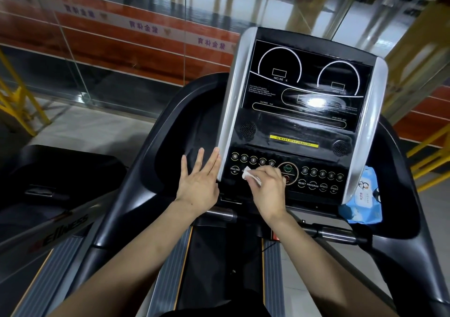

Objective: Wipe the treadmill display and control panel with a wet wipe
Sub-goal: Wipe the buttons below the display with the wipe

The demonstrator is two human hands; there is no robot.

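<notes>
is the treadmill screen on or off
Off: the display is dark, showing only printed white outlines and a glare spot, no lit digits.
</notes>
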